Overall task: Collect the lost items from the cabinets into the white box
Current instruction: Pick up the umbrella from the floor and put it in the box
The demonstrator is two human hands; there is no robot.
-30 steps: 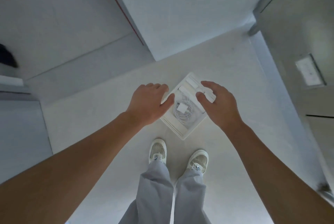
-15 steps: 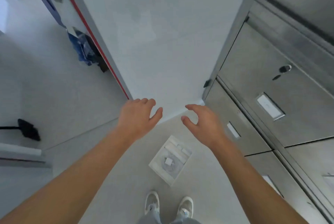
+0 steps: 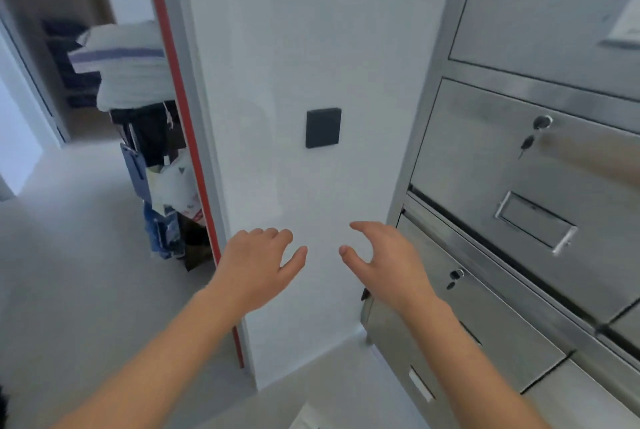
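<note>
My left hand (image 3: 258,267) and my right hand (image 3: 386,264) hover side by side in front of a white wall panel, fingers apart, holding nothing. Steel cabinets (image 3: 512,193) with several closed doors fill the right side. One door carries a lock with a key (image 3: 528,142) hanging from it and a label holder (image 3: 535,220); a lower door has another lock (image 3: 455,276). Only a corner of the white box (image 3: 306,418) shows at the bottom edge, on the floor between my forearms.
A black square pad (image 3: 323,127) is mounted on the white wall panel. To the left, past a red-edged partition (image 3: 180,116), a rack holds folded white linen (image 3: 121,64) and hanging bags (image 3: 166,186). Grey floor (image 3: 69,272) spreads out at the left.
My view has swung up from the floor to the wall and cabinets. Both hands have lifted away from the white box, which has slid to the bottom edge of the view.
</note>
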